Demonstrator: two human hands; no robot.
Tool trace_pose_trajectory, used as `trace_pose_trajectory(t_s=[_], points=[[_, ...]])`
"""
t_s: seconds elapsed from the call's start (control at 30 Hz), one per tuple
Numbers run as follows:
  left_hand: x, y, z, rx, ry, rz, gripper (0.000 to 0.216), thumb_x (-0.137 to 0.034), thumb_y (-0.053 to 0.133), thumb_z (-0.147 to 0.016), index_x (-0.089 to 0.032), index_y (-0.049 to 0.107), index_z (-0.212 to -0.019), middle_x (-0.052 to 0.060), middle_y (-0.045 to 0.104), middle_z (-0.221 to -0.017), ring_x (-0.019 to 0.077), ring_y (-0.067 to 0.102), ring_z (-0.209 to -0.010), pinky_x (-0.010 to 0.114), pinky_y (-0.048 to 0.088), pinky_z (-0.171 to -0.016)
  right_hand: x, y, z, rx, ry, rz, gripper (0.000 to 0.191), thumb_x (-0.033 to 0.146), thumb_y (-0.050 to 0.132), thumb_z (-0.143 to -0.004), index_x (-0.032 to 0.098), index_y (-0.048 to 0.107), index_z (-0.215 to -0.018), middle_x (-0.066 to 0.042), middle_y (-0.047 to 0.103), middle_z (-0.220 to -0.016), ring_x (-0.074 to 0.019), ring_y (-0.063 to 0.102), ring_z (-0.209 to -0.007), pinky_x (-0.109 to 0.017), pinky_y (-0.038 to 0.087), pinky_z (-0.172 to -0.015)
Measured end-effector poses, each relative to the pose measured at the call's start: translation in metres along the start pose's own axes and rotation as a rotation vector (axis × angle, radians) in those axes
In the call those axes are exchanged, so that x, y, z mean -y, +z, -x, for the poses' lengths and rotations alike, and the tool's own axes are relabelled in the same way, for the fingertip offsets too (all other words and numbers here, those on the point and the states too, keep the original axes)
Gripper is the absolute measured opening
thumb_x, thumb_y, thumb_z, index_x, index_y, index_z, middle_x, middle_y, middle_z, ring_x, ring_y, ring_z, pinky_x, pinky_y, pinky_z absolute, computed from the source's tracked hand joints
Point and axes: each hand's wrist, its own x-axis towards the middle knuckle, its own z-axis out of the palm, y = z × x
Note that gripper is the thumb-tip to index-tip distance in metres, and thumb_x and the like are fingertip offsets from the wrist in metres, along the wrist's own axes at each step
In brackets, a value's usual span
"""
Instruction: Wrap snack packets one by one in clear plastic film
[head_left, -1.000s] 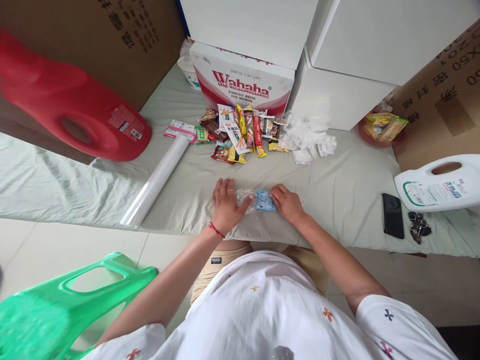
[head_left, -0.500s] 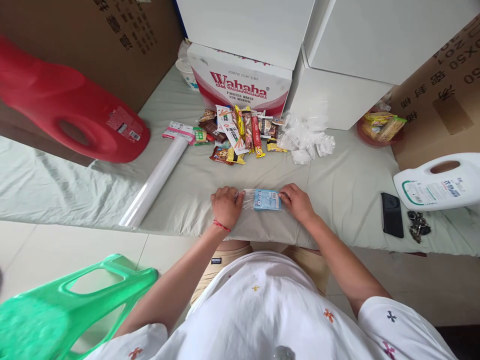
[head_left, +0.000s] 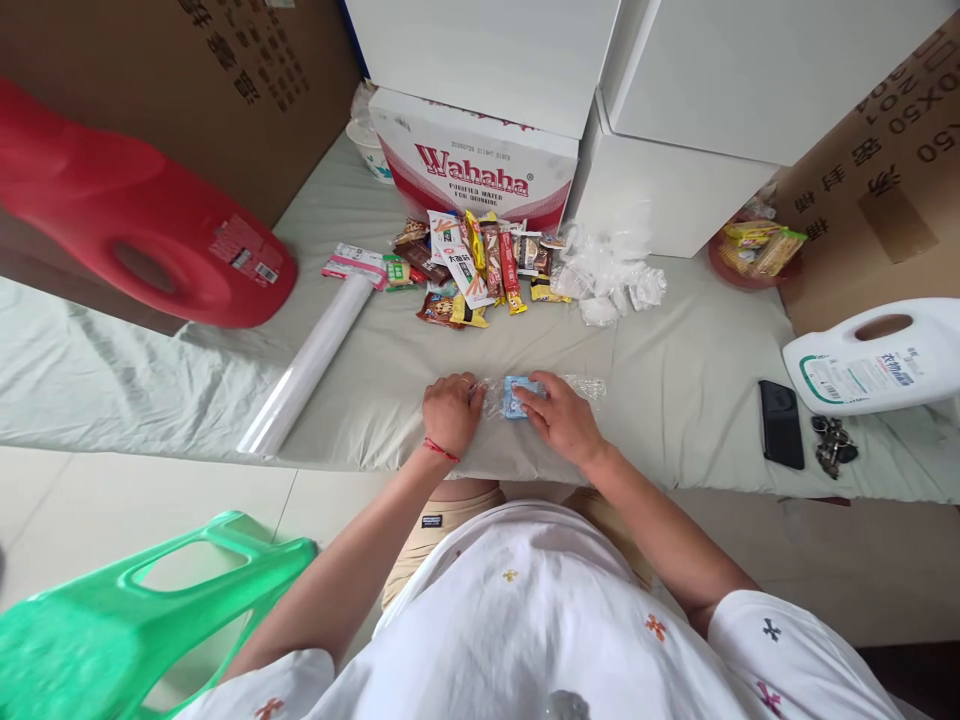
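A small blue printed packet [head_left: 513, 398] lies on strips of clear plastic film [head_left: 589, 388] near the front edge of the cloth-covered surface. My left hand [head_left: 453, 412], with a red cord at its wrist, is closed on the film's left end, thumb beside the fingers. Over the packet's right half lies my right hand [head_left: 561, 418], its thumb and fingers bent onto it and hiding that part. The film's right end sticks out free beyond my right hand.
Assorted wrapped snacks [head_left: 480, 265] and crumpled clear plastic [head_left: 611, 270] lie before a Wahaha carton [head_left: 476, 165]. Left are a film roll [head_left: 307, 370] and red jug [head_left: 150, 220]; right, a phone [head_left: 781, 424], keys [head_left: 834, 446] and white jug [head_left: 877, 360]. A green stool [head_left: 150, 620] stands at lower left.
My right hand has let go of the film's right end and moved left onto the blue packet. My left hand has stayed at the left end.
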Motion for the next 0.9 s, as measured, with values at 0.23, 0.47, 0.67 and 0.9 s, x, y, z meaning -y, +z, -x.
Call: trace_pose_trajectory(t_s=[0.23, 0.47, 0.67, 0.9], points=[[-0.010, -0.024, -0.017, 0.147, -0.172, 0.568, 0.027, -0.044, 0.061, -0.088, -0.022, 0.054, -0.074, -0.001, 0.056, -0.067, 0.0148, 0.055, -0.061, 0.026, 0.040, -0.056, -0.014, 0.027, 0.001, 0.008, 0.087, -0.180, 0.028, 0.028, 0.058, -0.100, 0.030, 0.075, -0.123, -0.008, 0.059, -0.131, -0.0195, 0.064, -0.102, -0.035, 0.057, -0.088], [-0.064, -0.007, -0.015, 0.456, -0.311, 1.172, 0.025, -0.042, 0.055, -0.092, -0.018, 0.058, -0.083, 0.003, 0.064, -0.068, 0.0131, 0.062, -0.057, 0.024, 0.046, -0.053, -0.013, 0.029, -0.005, -0.049, 0.165, -0.352, 0.054, 0.021, 0.064, -0.090, 0.021, 0.054, -0.143, -0.012, 0.060, -0.127, -0.0227, 0.062, -0.113, -0.037, 0.054, -0.095], [-0.064, 0.009, -0.008, 0.347, -0.148, 0.870, 0.031, -0.024, 0.047, -0.090, -0.016, 0.075, -0.102, 0.006, 0.072, -0.085, 0.0161, 0.064, -0.069, 0.028, 0.050, -0.063, -0.042, 0.002, -0.006, 0.069, 0.195, -0.518, 0.053, 0.020, 0.059, -0.088, 0.024, 0.058, -0.141, -0.008, 0.067, -0.119, -0.0148, 0.062, -0.077, -0.031, 0.054, -0.073], [-0.076, 0.006, 0.005, 0.296, 0.164, 0.273, 0.048, -0.013, 0.041, -0.094, -0.022, 0.074, -0.128, 0.009, 0.067, -0.105, 0.0209, 0.065, -0.088, 0.032, 0.051, -0.078, -0.079, -0.016, 0.003, -0.034, 0.305, -0.053, 0.037, 0.041, 0.069, -0.089, 0.019, 0.071, -0.120, -0.012, 0.069, -0.095, -0.0279, 0.058, -0.094, -0.046, 0.047, -0.093]])
